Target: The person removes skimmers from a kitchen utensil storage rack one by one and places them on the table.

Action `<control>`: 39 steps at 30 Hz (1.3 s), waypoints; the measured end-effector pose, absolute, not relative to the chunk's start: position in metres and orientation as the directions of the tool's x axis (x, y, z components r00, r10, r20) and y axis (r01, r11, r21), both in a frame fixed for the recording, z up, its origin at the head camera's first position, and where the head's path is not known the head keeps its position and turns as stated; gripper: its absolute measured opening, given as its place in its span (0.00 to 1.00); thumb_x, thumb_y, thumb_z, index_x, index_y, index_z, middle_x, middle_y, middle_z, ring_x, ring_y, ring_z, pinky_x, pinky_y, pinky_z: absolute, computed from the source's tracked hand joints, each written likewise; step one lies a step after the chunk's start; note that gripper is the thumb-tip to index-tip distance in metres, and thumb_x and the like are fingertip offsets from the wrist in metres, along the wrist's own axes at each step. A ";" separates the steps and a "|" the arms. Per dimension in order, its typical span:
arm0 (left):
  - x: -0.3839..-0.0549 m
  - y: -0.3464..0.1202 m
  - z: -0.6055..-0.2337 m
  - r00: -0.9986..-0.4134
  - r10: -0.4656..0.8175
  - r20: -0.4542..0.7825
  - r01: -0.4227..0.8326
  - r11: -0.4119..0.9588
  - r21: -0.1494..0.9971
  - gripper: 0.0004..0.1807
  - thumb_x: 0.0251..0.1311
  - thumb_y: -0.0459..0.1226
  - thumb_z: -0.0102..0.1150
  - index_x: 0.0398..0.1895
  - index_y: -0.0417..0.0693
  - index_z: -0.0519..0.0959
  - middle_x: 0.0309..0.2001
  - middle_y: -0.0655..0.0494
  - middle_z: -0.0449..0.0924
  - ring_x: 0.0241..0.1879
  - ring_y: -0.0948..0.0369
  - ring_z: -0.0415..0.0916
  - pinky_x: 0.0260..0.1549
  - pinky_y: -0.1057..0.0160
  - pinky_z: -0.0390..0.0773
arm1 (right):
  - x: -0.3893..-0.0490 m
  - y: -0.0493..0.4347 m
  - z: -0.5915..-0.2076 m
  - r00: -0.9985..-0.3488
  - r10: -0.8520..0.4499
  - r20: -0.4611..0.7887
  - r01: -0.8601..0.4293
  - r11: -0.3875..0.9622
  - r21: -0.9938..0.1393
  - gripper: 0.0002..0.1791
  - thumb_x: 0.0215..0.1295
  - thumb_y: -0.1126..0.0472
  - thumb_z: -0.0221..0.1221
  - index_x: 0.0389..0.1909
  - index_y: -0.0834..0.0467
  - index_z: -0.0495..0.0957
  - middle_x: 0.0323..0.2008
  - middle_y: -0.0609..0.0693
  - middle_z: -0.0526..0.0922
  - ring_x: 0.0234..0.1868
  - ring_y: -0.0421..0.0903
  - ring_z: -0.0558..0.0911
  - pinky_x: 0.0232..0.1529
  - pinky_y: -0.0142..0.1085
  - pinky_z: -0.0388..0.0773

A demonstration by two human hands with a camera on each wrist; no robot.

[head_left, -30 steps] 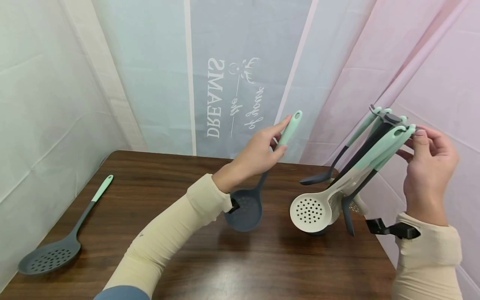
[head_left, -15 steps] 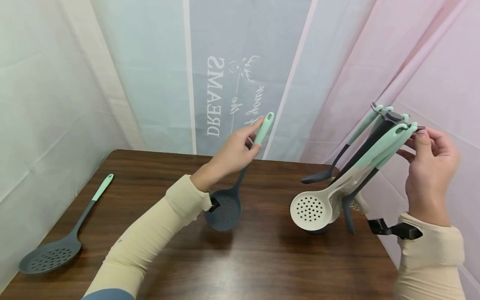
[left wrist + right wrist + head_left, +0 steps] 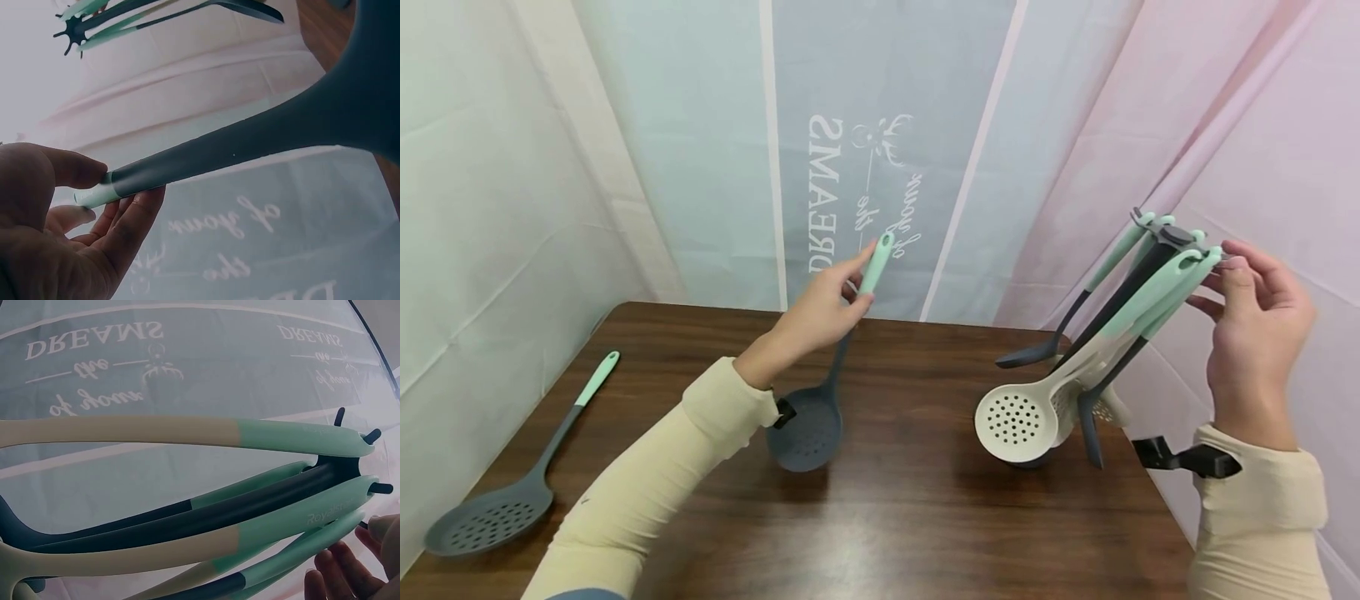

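My left hand grips a dark grey skimmer by its mint-green handle, thumb and fingers around it. The round head hangs low over the table, with faint holes in it. In the left wrist view, the skimmer's dark shaft runs right from my fingers. My right hand pinches a hook at the top of a utensil stand with a dark post. Several mint-handled utensils hang there, including a cream skimmer and a dark grey ladle-like utensil. The stand's base is mostly hidden behind them.
Another dark grey slotted utensil with a mint handle lies on the left of the brown wooden table. A printed cloth hangs behind the table, and pale curtains close in both sides.
My left hand has carried the dark grey skimmer leftward, away from the stand. The right hand stays at the stand's top hook.
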State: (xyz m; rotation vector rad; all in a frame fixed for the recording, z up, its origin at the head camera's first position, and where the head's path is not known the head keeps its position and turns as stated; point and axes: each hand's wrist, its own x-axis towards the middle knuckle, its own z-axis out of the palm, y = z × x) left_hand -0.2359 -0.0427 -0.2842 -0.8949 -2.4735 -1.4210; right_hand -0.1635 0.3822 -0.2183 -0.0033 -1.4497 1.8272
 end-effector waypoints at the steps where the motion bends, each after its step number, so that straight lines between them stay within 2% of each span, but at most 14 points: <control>1: -0.236 -0.047 -0.285 -0.816 0.416 0.402 0.559 0.388 0.732 0.39 0.70 0.29 0.56 0.81 0.48 0.55 0.39 0.45 0.80 0.34 0.54 0.79 0.29 0.60 0.79 | -0.163 0.382 -0.218 -0.691 0.565 0.450 -0.563 -0.030 -0.826 0.16 0.66 0.65 0.68 0.52 0.68 0.83 0.44 0.56 0.87 0.39 0.48 0.87 0.30 0.29 0.84; 7: -0.236 -0.074 -0.291 -0.846 0.387 0.366 0.523 0.474 0.708 0.39 0.70 0.30 0.56 0.81 0.49 0.54 0.42 0.43 0.80 0.36 0.53 0.80 0.29 0.59 0.80 | -0.163 0.382 -0.220 -0.684 0.553 0.475 -0.577 -0.011 -0.817 0.17 0.65 0.64 0.68 0.50 0.70 0.83 0.42 0.56 0.87 0.38 0.48 0.87 0.31 0.28 0.84; 11: -0.236 -0.100 -0.294 -0.878 0.381 0.290 0.460 0.502 0.733 0.39 0.71 0.31 0.55 0.82 0.50 0.52 0.45 0.41 0.79 0.40 0.50 0.81 0.32 0.57 0.82 | -0.163 0.382 -0.221 -0.694 0.535 0.481 -0.581 -0.022 -0.813 0.17 0.65 0.65 0.68 0.50 0.71 0.82 0.41 0.57 0.87 0.38 0.49 0.87 0.31 0.29 0.84; 16: -0.236 -0.134 -0.302 -0.913 0.349 0.213 0.384 0.556 0.737 0.39 0.72 0.33 0.55 0.82 0.50 0.50 0.46 0.40 0.78 0.40 0.51 0.82 0.31 0.61 0.81 | -0.163 0.383 -0.220 -0.705 0.528 0.473 -0.573 -0.031 -0.819 0.17 0.65 0.65 0.68 0.51 0.72 0.81 0.41 0.57 0.87 0.38 0.49 0.86 0.31 0.30 0.84; 24: -0.230 -0.176 -0.307 -0.929 0.340 0.146 0.333 0.596 0.731 0.40 0.74 0.33 0.55 0.83 0.49 0.48 0.45 0.39 0.76 0.31 0.55 0.79 0.20 0.62 0.77 | -0.163 0.385 -0.219 -0.707 0.523 0.476 -0.590 -0.064 -0.805 0.18 0.64 0.68 0.68 0.51 0.75 0.80 0.40 0.59 0.87 0.37 0.50 0.86 0.30 0.31 0.85; 29: -0.228 -0.198 -0.313 -0.930 0.354 0.097 0.308 0.607 0.733 0.40 0.73 0.31 0.54 0.83 0.47 0.47 0.43 0.39 0.77 0.27 0.57 0.78 0.22 0.61 0.79 | -0.164 0.385 -0.220 -0.702 0.530 0.475 -0.590 -0.060 -0.805 0.18 0.64 0.68 0.68 0.51 0.75 0.80 0.41 0.58 0.87 0.37 0.50 0.86 0.30 0.31 0.85; 36: -0.230 -0.216 -0.329 -0.929 0.371 -0.004 0.260 0.661 0.704 0.41 0.73 0.32 0.56 0.82 0.41 0.46 0.46 0.36 0.78 0.32 0.56 0.80 0.24 0.58 0.81 | -0.164 0.386 -0.221 -0.691 0.533 0.488 -0.588 -0.022 -0.808 0.17 0.65 0.67 0.68 0.50 0.74 0.81 0.41 0.58 0.87 0.38 0.49 0.86 0.31 0.30 0.84; 39: -0.232 -0.223 -0.339 -0.923 0.379 -0.065 0.229 0.679 0.698 0.42 0.73 0.32 0.56 0.82 0.40 0.44 0.44 0.38 0.78 0.28 0.55 0.77 0.23 0.58 0.79 | -0.165 0.384 -0.221 -0.693 0.522 0.497 -0.596 -0.027 -0.803 0.17 0.64 0.68 0.68 0.50 0.75 0.81 0.40 0.58 0.87 0.37 0.50 0.86 0.31 0.30 0.85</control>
